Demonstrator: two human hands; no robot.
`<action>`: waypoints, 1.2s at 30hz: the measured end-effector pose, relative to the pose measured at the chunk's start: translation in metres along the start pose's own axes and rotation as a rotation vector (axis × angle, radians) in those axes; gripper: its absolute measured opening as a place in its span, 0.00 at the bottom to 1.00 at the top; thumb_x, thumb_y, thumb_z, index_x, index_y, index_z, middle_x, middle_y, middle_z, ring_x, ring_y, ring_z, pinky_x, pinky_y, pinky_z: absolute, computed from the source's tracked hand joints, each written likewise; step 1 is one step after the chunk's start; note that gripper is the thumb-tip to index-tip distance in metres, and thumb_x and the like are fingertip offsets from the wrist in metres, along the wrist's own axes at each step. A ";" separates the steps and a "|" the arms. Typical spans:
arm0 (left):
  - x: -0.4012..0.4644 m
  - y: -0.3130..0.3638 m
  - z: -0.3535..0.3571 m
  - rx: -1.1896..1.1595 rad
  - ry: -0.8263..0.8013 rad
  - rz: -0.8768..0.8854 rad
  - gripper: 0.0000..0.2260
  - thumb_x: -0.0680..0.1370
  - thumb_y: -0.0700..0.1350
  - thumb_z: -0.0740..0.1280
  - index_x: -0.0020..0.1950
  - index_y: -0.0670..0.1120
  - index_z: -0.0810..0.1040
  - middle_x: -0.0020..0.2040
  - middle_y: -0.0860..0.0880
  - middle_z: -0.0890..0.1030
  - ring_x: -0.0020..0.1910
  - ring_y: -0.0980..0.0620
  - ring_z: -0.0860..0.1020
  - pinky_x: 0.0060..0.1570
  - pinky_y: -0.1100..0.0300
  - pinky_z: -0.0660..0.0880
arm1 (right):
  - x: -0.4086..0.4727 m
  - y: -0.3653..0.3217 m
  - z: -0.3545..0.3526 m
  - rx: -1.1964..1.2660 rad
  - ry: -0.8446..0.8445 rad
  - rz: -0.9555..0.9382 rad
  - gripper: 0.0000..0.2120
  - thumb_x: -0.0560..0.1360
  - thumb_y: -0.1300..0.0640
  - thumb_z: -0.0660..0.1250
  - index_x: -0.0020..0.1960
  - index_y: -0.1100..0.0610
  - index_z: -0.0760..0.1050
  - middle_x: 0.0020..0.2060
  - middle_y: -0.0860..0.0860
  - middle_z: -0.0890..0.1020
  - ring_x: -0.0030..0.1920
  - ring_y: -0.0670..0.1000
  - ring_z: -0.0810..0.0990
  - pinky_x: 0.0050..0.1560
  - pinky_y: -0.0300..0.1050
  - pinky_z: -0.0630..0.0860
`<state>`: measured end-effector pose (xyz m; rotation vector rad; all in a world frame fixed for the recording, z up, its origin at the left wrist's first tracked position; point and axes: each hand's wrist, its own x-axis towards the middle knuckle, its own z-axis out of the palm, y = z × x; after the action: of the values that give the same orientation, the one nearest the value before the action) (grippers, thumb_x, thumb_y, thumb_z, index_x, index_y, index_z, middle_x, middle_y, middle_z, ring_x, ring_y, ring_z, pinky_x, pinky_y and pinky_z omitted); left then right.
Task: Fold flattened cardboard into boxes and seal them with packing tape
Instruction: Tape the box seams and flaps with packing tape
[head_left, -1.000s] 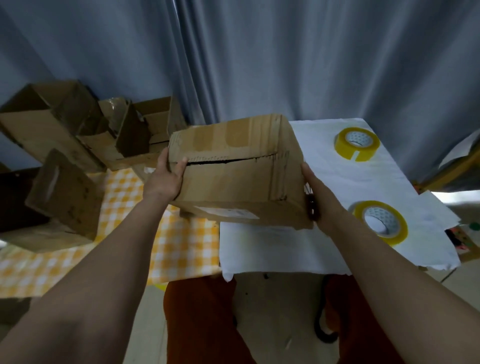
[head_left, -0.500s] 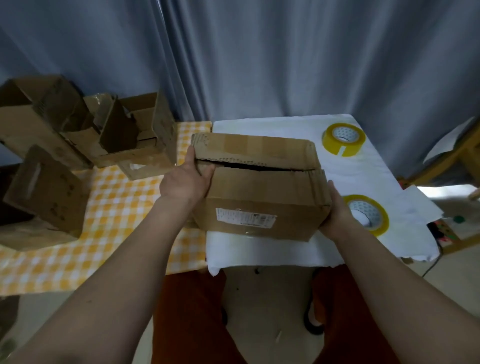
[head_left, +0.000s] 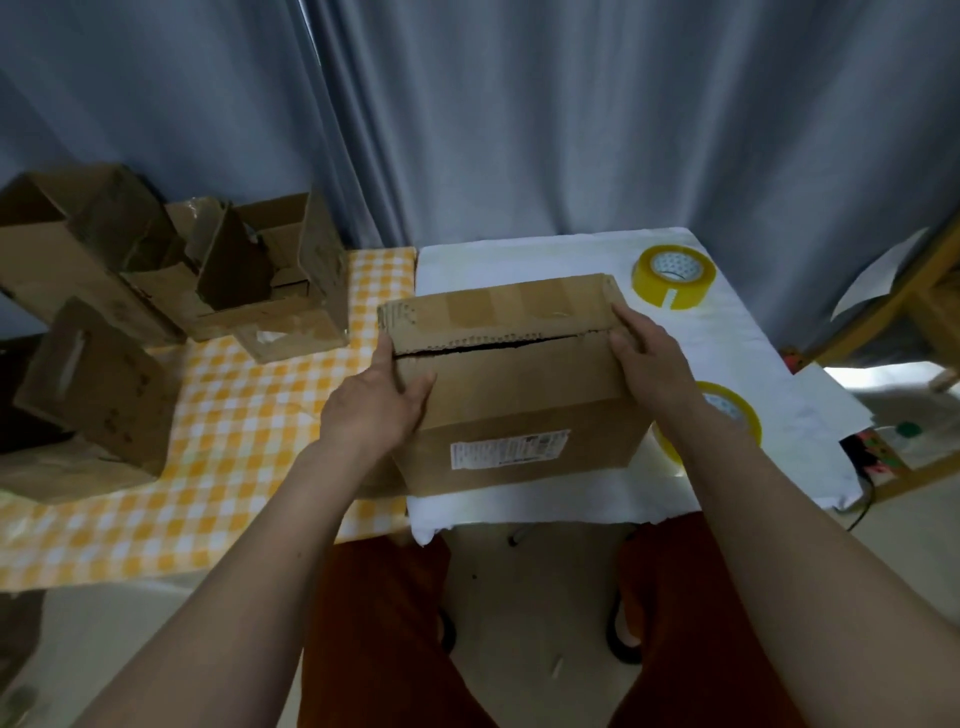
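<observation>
A brown cardboard box (head_left: 519, 395) stands on the white-covered table (head_left: 519, 254), its two top flaps folded down with a dark gap between them. A white label (head_left: 509, 449) is on its near side. My left hand (head_left: 369, 410) rests against the box's left top corner, fingers straight along the side and thumb on the near flap. My right hand (head_left: 649, 364) lies flat on the top right, fingers straight across the seam. One yellow tape roll (head_left: 672, 278) sits at the table's far right. A second tape roll (head_left: 737, 410) is partly hidden behind my right wrist.
A yellow checked cloth (head_left: 234, 415) covers the table to the left. On it stand several folded cardboard boxes (head_left: 270, 291), open or tilted. Grey curtains hang behind. A wooden frame (head_left: 893, 322) and white paper lie at the right edge. My legs are below the table's front edge.
The box came down from the air onto the white table with its flaps turned up. My right hand moved from the box's right side onto the top.
</observation>
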<state>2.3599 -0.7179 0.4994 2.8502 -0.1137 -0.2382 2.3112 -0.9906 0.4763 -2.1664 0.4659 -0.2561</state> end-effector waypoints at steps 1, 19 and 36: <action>0.001 -0.003 0.001 -0.038 0.005 -0.001 0.33 0.80 0.63 0.54 0.80 0.54 0.44 0.68 0.42 0.74 0.62 0.40 0.75 0.53 0.52 0.73 | 0.000 -0.001 0.003 0.009 0.007 0.014 0.22 0.81 0.55 0.56 0.75 0.51 0.60 0.72 0.53 0.65 0.71 0.53 0.63 0.69 0.47 0.59; 0.000 0.030 0.013 0.392 -0.088 0.481 0.57 0.60 0.81 0.42 0.78 0.45 0.37 0.79 0.45 0.37 0.77 0.46 0.37 0.76 0.48 0.41 | -0.010 -0.001 0.012 0.106 0.169 0.086 0.21 0.82 0.55 0.53 0.74 0.52 0.61 0.72 0.52 0.67 0.70 0.54 0.65 0.69 0.48 0.61; 0.005 0.070 0.031 0.435 -0.083 0.585 0.43 0.72 0.72 0.56 0.78 0.56 0.38 0.79 0.49 0.39 0.77 0.42 0.38 0.76 0.44 0.41 | -0.007 0.056 -0.029 0.012 0.203 0.335 0.16 0.78 0.64 0.56 0.63 0.62 0.74 0.63 0.58 0.76 0.63 0.58 0.73 0.61 0.48 0.69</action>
<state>2.3561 -0.7939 0.4889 3.0523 -1.1157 -0.2249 2.2814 -1.0396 0.4484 -2.0193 0.9279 -0.2910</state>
